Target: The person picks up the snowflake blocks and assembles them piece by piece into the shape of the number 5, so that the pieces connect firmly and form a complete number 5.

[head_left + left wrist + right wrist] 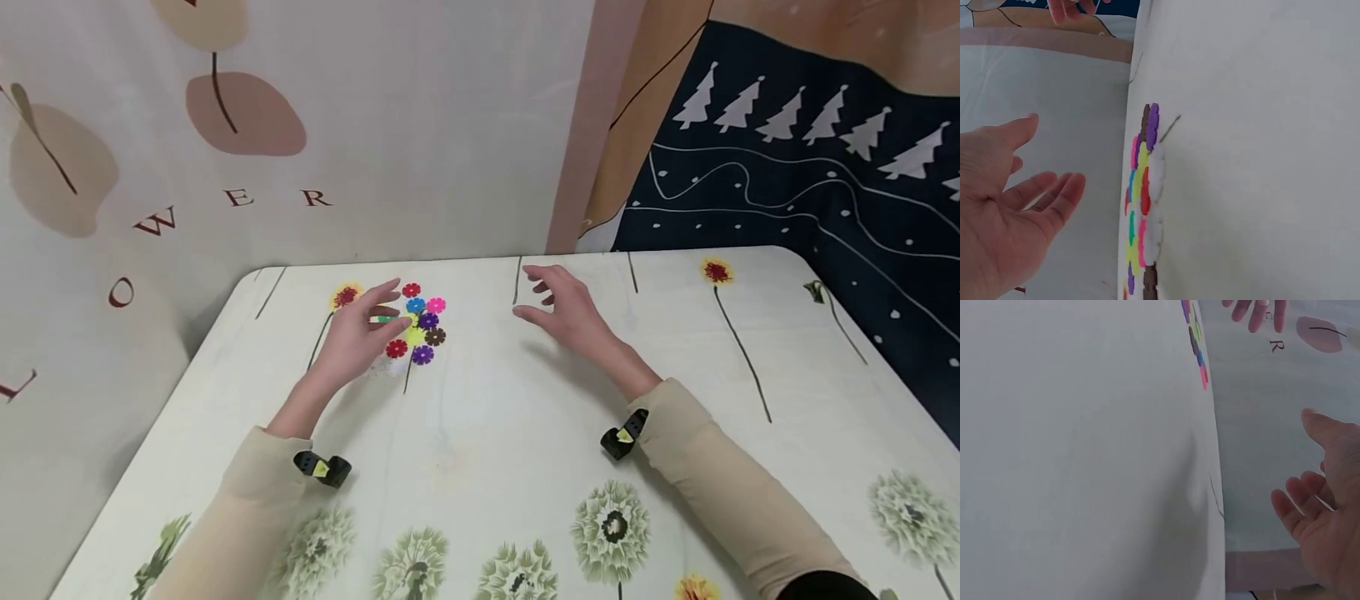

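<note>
Reaches forward with both arms over the white, flower-printed counter (pixel 480 417), in beige sleeves (pixel 247 492) with a small black camera (pixel 322 469) at each wrist. Holds the left hand (pixel 352 337) raised at the left side of a cluster of flower-shaped pieces (pixel 415 336), hiding part of it in the head view, palm turned inward toward the right hand (pixel 566 312). Spreads the left thumb well apart from the other fingers (pixel 382 292), curves those loosely, and grips nothing. Holds the right hand likewise aloft, well to the right of the cluster, palm facing the left hand, thumb lowest and apart from the loosely bent fingers. Hangs clear of the counter with both hands in the wrist views. To the left of the counter's middle, nearer its far edge: the pieces, small, flat and scalloped like petals, close together, some too near one another to tell whether touching. Bright and mixed in colour: red at the far end, then blue with pink just beside, purple, yellow, brown to the right, red and purple toward the near side, green half hidden behind the left fingers, white faint against the printed cloth.
</note>
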Tool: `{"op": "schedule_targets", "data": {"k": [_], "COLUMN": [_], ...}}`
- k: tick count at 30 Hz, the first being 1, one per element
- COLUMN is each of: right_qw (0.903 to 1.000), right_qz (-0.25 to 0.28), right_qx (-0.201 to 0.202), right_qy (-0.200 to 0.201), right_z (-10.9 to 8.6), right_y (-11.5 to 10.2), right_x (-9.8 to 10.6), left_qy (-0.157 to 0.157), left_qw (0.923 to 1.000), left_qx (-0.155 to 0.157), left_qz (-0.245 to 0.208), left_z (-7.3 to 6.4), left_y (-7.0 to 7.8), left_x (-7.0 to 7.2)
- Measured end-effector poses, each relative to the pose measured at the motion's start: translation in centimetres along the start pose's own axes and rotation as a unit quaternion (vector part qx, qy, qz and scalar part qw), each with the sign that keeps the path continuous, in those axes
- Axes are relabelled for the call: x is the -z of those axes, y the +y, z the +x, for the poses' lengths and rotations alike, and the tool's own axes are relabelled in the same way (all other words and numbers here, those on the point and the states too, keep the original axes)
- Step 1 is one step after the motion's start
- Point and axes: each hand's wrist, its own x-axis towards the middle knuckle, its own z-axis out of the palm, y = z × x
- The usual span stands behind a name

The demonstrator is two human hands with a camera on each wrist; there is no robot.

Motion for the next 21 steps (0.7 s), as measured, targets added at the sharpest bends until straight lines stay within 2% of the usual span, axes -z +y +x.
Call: {"op": "schedule_targets", "data": {"k": [7, 14, 18, 21], "right_qw": [0.9960, 0.9858, 0.9784, 0.9751], "right_qz": [0.064, 0.095, 0.102, 0.101], "right_qx": [-0.052, -0.095, -0.098, -0.094], "right_qy": [-0.033, -0.101, -0.151, -0.174], "right_z": [1.3, 2.8, 3.5, 4.0], "right_y": [-0.8, -1.2, -1.3, -1.5], "right_x": [-2.7, -5.6, -7.2, -8.2], "left_qy": [-0.052, -0.102, -0.134, -0.150], "left_qw": [0.9964, 0.9880, 0.9845, 0.9840], "left_qx": [0.038, 0.058, 0.068, 0.072], "left_qz": [-0.054, -0.101, -0.091, -0.063], "left_z": [-0.4, 0.1, 0.7, 0.9], "left_y": [-1.0, -1.9, -2.4, -2.7], "left_x": [0.2, 0.2, 0.1, 0.0]}}
